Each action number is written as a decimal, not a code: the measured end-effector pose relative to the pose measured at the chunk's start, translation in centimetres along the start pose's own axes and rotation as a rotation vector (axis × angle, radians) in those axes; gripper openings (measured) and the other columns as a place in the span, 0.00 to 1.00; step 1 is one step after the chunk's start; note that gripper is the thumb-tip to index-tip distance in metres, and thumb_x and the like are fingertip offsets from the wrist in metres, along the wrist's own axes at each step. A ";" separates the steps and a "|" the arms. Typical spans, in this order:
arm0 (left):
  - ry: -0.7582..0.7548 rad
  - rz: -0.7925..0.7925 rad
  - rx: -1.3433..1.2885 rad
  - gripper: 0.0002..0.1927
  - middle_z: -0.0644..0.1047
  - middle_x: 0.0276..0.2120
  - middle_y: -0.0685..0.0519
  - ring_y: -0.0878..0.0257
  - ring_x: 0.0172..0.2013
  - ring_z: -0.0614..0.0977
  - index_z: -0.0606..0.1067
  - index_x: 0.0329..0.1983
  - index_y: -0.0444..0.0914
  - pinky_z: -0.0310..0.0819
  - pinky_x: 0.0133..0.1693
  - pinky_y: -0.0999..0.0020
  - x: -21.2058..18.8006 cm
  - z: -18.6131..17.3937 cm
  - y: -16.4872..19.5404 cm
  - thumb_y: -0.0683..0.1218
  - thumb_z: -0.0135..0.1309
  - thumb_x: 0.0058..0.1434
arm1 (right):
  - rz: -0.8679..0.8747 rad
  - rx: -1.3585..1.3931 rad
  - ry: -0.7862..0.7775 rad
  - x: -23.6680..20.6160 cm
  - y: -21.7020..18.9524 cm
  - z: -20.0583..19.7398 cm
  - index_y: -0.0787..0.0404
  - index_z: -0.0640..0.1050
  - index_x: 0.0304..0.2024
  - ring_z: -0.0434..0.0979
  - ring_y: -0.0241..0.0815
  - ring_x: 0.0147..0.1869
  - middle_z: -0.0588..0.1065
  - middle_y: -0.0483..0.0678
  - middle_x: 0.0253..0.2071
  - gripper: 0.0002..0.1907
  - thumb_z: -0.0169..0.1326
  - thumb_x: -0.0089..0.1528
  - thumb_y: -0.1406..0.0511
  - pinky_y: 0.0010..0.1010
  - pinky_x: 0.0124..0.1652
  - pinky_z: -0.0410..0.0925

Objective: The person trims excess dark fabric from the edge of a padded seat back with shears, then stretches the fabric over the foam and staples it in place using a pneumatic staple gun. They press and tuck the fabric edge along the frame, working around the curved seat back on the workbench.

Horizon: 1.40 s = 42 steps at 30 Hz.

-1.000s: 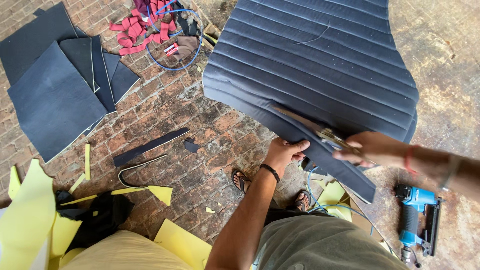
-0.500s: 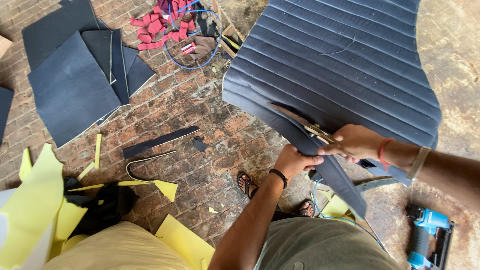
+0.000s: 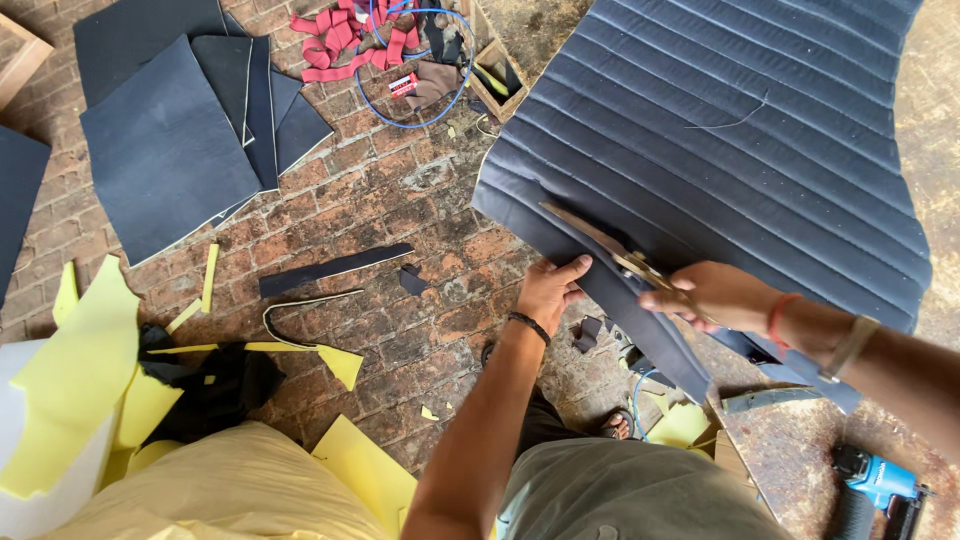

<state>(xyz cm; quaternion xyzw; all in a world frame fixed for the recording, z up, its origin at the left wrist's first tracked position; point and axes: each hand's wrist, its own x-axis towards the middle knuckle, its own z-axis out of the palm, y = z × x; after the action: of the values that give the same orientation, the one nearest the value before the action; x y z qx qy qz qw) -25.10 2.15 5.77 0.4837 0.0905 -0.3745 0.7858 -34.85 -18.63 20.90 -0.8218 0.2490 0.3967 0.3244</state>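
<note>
A large dark blue quilted upholstery panel (image 3: 730,150) with stitched ribs fills the upper right. My right hand (image 3: 705,295) grips a pair of scissors (image 3: 600,243) whose blades lie along the panel's lower left edge. My left hand (image 3: 550,290) holds that edge just left of the blades, fingers on the trimmed strip. A black band circles my left wrist; a red thread and a bracelet sit on my right wrist.
Dark foam sheets (image 3: 170,150) lie on the brick floor at upper left. Red strips and a blue cable (image 3: 375,40) are at the top. Yellow foam scraps (image 3: 90,370) are lower left, dark offcuts (image 3: 330,268) mid-floor, a blue power stapler (image 3: 880,485) lower right.
The view has shifted, moving the panel rightwards and upwards in frame. My right hand with the scissors has advanced along the panel's edge, and my left hand has followed.
</note>
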 end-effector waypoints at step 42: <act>-0.170 0.017 1.504 0.24 0.84 0.39 0.44 0.56 0.36 0.86 0.79 0.49 0.39 0.83 0.38 0.62 -1.2 -8.8 3.3 0.50 0.67 0.49 | -0.165 -0.065 0.180 4.5 -12.3 6.4 0.57 0.85 0.34 0.80 0.43 0.29 0.79 0.47 0.24 0.26 0.63 0.55 0.42 0.38 0.34 0.71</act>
<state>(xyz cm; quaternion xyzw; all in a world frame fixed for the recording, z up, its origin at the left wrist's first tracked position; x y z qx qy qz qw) -21.79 10.81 4.09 0.8596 -0.2540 -0.3652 0.2513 -27.23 -6.41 18.33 -0.8819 0.1955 0.3011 0.3056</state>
